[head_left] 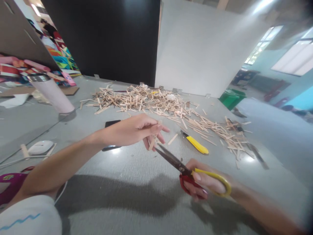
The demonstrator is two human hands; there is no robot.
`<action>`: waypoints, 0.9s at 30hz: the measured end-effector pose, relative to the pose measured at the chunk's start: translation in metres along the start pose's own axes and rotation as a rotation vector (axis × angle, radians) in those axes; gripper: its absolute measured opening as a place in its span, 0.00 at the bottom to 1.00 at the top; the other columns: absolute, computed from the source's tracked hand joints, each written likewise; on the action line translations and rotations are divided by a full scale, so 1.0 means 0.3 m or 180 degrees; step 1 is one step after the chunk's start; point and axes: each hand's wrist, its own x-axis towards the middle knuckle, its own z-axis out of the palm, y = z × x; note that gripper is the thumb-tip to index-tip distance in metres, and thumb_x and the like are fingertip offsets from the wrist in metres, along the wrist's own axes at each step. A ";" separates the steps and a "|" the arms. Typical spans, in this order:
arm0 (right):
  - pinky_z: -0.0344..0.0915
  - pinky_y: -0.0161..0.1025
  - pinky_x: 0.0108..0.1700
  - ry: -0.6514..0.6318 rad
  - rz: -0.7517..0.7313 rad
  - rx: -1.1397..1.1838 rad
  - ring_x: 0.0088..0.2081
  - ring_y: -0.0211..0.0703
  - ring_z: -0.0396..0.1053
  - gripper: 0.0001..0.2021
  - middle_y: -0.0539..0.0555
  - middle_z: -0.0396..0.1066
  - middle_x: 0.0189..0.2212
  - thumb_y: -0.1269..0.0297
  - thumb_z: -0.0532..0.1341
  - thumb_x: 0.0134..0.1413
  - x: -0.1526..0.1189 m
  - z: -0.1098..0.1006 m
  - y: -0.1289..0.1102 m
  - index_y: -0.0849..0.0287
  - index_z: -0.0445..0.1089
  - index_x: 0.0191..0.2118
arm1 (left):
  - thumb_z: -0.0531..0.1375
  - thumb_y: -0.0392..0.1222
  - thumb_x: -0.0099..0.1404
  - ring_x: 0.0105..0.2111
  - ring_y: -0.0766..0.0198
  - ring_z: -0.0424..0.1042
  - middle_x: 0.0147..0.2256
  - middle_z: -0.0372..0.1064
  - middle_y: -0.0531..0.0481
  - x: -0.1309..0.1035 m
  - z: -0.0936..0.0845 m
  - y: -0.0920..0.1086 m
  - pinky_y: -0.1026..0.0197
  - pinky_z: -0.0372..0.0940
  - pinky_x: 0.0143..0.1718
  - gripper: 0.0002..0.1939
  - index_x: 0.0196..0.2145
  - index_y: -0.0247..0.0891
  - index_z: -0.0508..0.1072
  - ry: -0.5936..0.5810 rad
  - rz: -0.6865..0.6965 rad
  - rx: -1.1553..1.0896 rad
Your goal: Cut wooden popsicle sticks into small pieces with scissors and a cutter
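Note:
My left hand (139, 130) is above the middle of the grey table, its thumb and fingers closed on a small wooden piece (152, 143). Scissors (181, 168) with one red and one yellow handle loop are in my right hand (202, 182), fingers through the loops. Their blades are slightly apart, tips close beside the wooden piece. A single wooden strip (172, 139) lies just right of my left fingers. Beyond it rests a yellow cutter knife (195, 143). A dark phone (111, 124) is partly hidden under my left wrist.
A long heap of thin wooden strips (137, 99) spreads along the back and right. At the left stand a pale tumbler (53, 94) and a white mouse (40, 147). Black (105, 39) and white (195, 49) panels rise behind. A person (49, 28) is far left.

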 end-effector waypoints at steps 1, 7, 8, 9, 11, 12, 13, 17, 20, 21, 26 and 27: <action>0.68 0.36 0.26 0.0197 -0.0130 -0.0199 0.19 0.35 0.62 0.35 0.47 0.66 0.18 0.25 0.63 0.61 -0.009 0.013 -0.007 0.58 0.73 0.29 | 0.57 0.56 0.83 0.47 0.52 0.87 0.43 0.86 0.39 0.000 0.006 0.000 0.63 0.79 0.37 0.27 0.34 0.37 0.84 0.0094 -0.0001 -0.0025; 0.48 0.32 0.15 0.1068 0.0180 -0.0430 0.13 0.30 0.50 0.37 0.44 0.59 0.15 0.22 0.58 0.62 -0.038 0.093 -0.024 0.54 0.62 0.25 | 0.54 0.50 0.84 0.32 0.57 0.86 0.34 0.85 0.44 -0.001 0.031 0.014 0.61 0.79 0.32 0.20 0.57 0.35 0.79 0.0646 -0.0120 -0.0487; 0.46 0.32 0.14 0.1144 0.0249 -0.0429 0.12 0.30 0.49 0.38 0.44 0.58 0.14 0.20 0.56 0.61 -0.038 0.101 -0.027 0.53 0.61 0.23 | 0.54 0.50 0.84 0.31 0.58 0.86 0.36 0.85 0.42 -0.001 0.032 0.016 0.61 0.79 0.32 0.21 0.58 0.34 0.79 0.0679 -0.0122 -0.0567; 0.46 0.33 0.14 0.1171 0.0285 -0.0422 0.11 0.31 0.48 0.39 0.44 0.58 0.14 0.19 0.55 0.60 -0.037 0.108 -0.031 0.53 0.60 0.23 | 0.54 0.49 0.85 0.30 0.58 0.86 0.37 0.86 0.41 0.000 0.034 0.017 0.61 0.79 0.33 0.21 0.58 0.32 0.78 0.0688 -0.0122 -0.0643; 0.51 0.34 0.15 0.1166 0.0217 -0.0395 0.12 0.34 0.53 0.39 0.45 0.60 0.14 0.19 0.54 0.60 -0.032 0.116 -0.037 0.53 0.63 0.23 | 0.53 0.48 0.85 0.30 0.58 0.86 0.38 0.86 0.39 0.001 0.038 0.020 0.60 0.80 0.33 0.21 0.58 0.31 0.78 0.0679 -0.0135 -0.0801; 0.58 0.35 0.18 0.1154 0.0089 -0.0387 0.14 0.37 0.59 0.38 0.47 0.61 0.14 0.20 0.54 0.61 -0.030 0.119 -0.038 0.54 0.65 0.24 | 0.53 0.48 0.85 0.30 0.58 0.85 0.38 0.86 0.39 0.002 0.040 0.021 0.60 0.80 0.33 0.21 0.58 0.30 0.77 0.0664 -0.0148 -0.0874; 0.64 0.37 0.23 0.1165 -0.0052 -0.0387 0.17 0.40 0.64 0.37 0.48 0.63 0.15 0.21 0.55 0.63 -0.027 0.120 -0.038 0.54 0.68 0.25 | 0.53 0.48 0.85 0.30 0.58 0.85 0.37 0.85 0.39 0.002 0.042 0.022 0.59 0.80 0.33 0.21 0.58 0.30 0.77 0.0650 -0.0159 -0.0927; 0.60 0.36 0.20 0.1302 0.0016 -0.0320 0.14 0.38 0.59 0.39 0.48 0.58 0.10 0.25 0.53 0.67 -0.019 0.111 -0.026 0.54 0.65 0.19 | 0.51 0.49 0.86 0.30 0.59 0.83 0.34 0.84 0.42 0.000 0.048 0.025 0.60 0.78 0.33 0.21 0.58 0.31 0.77 0.0580 -0.0157 -0.0924; 0.50 0.34 0.15 0.1577 0.0227 -0.0407 0.10 0.35 0.52 0.40 0.47 0.54 0.07 0.25 0.51 0.68 -0.005 0.082 -0.022 0.53 0.60 0.16 | 0.49 0.49 0.86 0.26 0.62 0.80 0.28 0.78 0.48 -0.002 0.052 0.023 0.62 0.73 0.31 0.22 0.57 0.33 0.77 0.0630 -0.0164 -0.0702; 0.50 0.34 0.15 0.1731 0.0265 -0.0541 0.10 0.36 0.53 0.39 0.47 0.55 0.08 0.25 0.52 0.67 0.003 0.067 -0.025 0.53 0.60 0.17 | 0.49 0.49 0.86 0.25 0.63 0.78 0.26 0.75 0.51 -0.002 0.054 0.021 0.62 0.72 0.30 0.21 0.56 0.35 0.78 0.0667 -0.0166 -0.0637; 0.52 0.36 0.22 0.2169 0.0678 -0.2511 0.19 0.38 0.60 0.32 0.48 0.64 0.17 0.32 0.62 0.62 0.055 -0.037 -0.054 0.53 0.58 0.22 | 0.52 0.50 0.85 0.19 0.70 0.54 0.24 0.49 0.60 0.012 0.072 0.010 0.65 0.52 0.22 0.19 0.51 0.38 0.80 0.0876 -0.0270 -0.0649; 0.52 0.37 0.25 0.2356 0.0716 -0.3196 0.21 0.39 0.61 0.32 0.49 0.64 0.18 0.34 0.63 0.62 0.064 -0.063 -0.056 0.53 0.57 0.20 | 0.52 0.50 0.85 0.20 0.70 0.50 0.24 0.46 0.60 0.015 0.075 0.008 0.64 0.49 0.22 0.19 0.50 0.37 0.80 0.0942 -0.0287 -0.0691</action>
